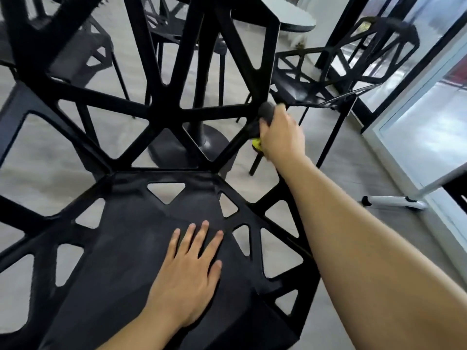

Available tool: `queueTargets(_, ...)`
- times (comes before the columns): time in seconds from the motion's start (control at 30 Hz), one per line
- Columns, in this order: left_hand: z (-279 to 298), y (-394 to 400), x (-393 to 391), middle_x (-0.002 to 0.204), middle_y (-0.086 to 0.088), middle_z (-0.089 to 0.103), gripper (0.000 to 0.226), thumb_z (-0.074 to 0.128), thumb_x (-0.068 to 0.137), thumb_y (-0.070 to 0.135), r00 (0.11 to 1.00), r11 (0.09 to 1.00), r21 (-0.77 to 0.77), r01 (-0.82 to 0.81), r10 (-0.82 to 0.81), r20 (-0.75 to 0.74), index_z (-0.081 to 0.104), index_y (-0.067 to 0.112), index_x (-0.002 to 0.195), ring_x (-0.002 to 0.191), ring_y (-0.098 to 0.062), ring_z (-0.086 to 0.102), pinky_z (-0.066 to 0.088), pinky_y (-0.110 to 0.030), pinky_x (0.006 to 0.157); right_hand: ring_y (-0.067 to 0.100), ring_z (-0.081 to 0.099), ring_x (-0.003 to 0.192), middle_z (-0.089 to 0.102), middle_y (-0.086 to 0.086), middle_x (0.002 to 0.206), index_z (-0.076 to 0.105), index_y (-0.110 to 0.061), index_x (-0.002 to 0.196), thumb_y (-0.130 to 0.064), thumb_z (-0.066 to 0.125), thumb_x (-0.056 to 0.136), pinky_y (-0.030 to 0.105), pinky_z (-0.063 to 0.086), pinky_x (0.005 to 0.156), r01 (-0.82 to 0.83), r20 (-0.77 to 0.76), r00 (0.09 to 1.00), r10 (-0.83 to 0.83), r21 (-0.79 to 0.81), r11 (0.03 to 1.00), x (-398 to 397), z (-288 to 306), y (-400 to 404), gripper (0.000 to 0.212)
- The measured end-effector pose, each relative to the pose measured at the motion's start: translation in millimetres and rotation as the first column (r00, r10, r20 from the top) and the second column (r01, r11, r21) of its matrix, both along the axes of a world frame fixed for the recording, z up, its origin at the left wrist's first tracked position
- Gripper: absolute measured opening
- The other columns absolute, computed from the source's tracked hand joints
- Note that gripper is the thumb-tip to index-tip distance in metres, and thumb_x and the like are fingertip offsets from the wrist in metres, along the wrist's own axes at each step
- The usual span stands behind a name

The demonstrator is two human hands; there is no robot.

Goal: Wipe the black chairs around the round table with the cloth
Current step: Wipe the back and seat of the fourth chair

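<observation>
A black chair (141, 248) with triangular cut-outs fills the near view, its lattice backrest rising toward the round table (290, 16). My left hand (187, 269) lies flat on the seat, fingers spread, holding nothing. My right hand (280, 132) reaches to the backrest's right edge and is closed around a dark cloth (266, 112) with a yellow-green patch showing below the fingers. The cloth presses against the frame where the backrest meets the side strut.
A second black chair (336, 69) stands at the right, near the glass doors (429, 117). More black chairs (75, 54) stand at the far left. The table's black pedestal base (199, 147) sits behind the backrest. A metal door stop (394, 200) lies on the floor at the right.
</observation>
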State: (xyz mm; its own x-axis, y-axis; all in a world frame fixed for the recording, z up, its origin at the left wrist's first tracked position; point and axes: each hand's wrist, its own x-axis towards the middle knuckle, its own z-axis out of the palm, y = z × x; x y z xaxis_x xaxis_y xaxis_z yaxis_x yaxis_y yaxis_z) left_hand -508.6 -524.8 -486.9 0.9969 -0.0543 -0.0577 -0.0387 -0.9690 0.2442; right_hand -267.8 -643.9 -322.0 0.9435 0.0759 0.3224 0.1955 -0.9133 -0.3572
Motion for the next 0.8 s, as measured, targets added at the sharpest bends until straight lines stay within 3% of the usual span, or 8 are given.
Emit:
queueTargets(0.07, 2.2, -0.3, 2.3, 0.166, -0.004, 0.021, 0.059, 0.017, 0.104, 0.051, 1.0, 1.0, -0.017, -0.002, 0.002, -0.008, 0.023, 0.03, 0.159, 0.154, -0.025, 0.016, 0.005, -0.047, 0.119, 0.027, 0.051, 0.086, 0.059, 0.008, 0.105, 0.047, -0.011, 0.113, -0.032, 0.046, 0.103, 0.035, 0.033, 0.07, 0.011, -0.016, 1.0, -0.011, 0.012, 1.0, 18.0, 8.0, 13.7, 0.023)
queueTargets(0.2, 5.4, 0.1, 6.1, 0.168, 0.003, -0.008, 0.061, 0.009, 0.102, 0.054, 1.0, 0.997, -0.07, -0.019, 0.021, 0.019, 0.002, 0.036, 0.16, 0.155, -0.02, -0.011, -0.011, -0.045, 0.121, 0.028, 0.048, 0.083, 0.062, 0.013, 0.109, 0.043, -0.014, 0.107, -0.032, 0.046, 0.102, 0.036, 0.034, 0.071, 0.0, -0.019, 1.0, 0.001, 0.031, 1.0, 5.2, -0.4, 2.3, 0.019)
queueTargets(0.33, 11.0, -0.5, 5.8, 0.168, 0.004, -0.009, 0.059, 0.012, 0.104, 0.053, 0.999, 0.995, -0.079, -0.052, 0.052, 0.001, 0.0, 0.038, 0.159, 0.154, -0.019, -0.014, -0.011, -0.044, 0.123, 0.037, 0.056, 0.094, 0.059, 0.011, 0.11, 0.047, -0.013, 0.114, -0.037, 0.049, 0.1, 0.04, 0.039, 0.073, 0.022, -0.022, 1.0, -0.022, 0.023, 0.999, -56.0, -28.7, -39.2, 0.028)
queueTargets(0.43, 12.7, -0.2, 5.8, 0.169, 0.003, -0.003, 0.061, 0.009, 0.101, 0.053, 0.999, 0.997, -0.061, -0.043, 0.042, -0.014, 0.005, 0.037, 0.159, 0.155, -0.02, -0.008, -0.006, -0.044, 0.125, 0.036, 0.056, 0.091, 0.054, 0.009, 0.105, 0.044, -0.014, 0.115, -0.038, 0.051, 0.1, 0.039, 0.038, 0.069, 0.034, -0.029, 0.999, -0.036, -0.059, 0.998, -118.2, -54.8, -80.1, 0.029)
queueTargets(0.63, 16.5, 2.9, 4.2, 0.168, 0.0, 0.009, 0.073, 0.001, 0.09, 0.056, 0.998, 0.996, -0.088, -0.023, 0.018, -0.052, 0.018, 0.035, 0.158, 0.155, -0.022, 0.002, -0.001, -0.042, 0.126, 0.035, 0.057, 0.085, 0.053, 0.012, 0.096, 0.045, -0.008, 0.11, -0.033, 0.054, 0.099, 0.036, 0.033, 0.061, 0.071, -0.065, 0.992, -0.109, -0.428, 0.901, -182.4, -68.2, -120.9, 0.029)
queueTargets(0.73, 21.6, 14.5, 12.8, 0.165, -0.001, 0.021, 0.079, 0.002, 0.084, 0.058, 0.999, 0.999, -0.041, 0.033, -0.034, -0.038, 0.028, 0.033, 0.155, 0.152, -0.024, 0.017, 0.011, -0.041, 0.123, 0.038, 0.056, 0.076, 0.055, 0.018, 0.089, 0.051, -0.002, 0.108, -0.02, 0.069, 0.09, 0.039, 0.037, 0.059, 0.096, 0.091, 0.994, -0.055, -0.549, 0.83, -179.2, -55.9, -109.4, 0.031)
queueTargets(0.8, 21.0, 32.3, 19.2, 0.159, -0.005, 0.035, 0.075, 0.009, 0.087, 0.056, 1.0, 1.0, 0.011, 0.013, -0.013, -0.003, 0.04, 0.029, 0.15, 0.146, -0.025, 0.031, 0.021, -0.041, 0.118, 0.039, 0.052, 0.083, 0.055, 0.02, 0.098, 0.052, -0.002, 0.121, -0.021, 0.067, 0.091, 0.046, 0.042, 0.068, 0.087, 0.222, 0.974, 0.037, -0.521, 0.849, -171.3, -50.4, -96.1, 0.039)
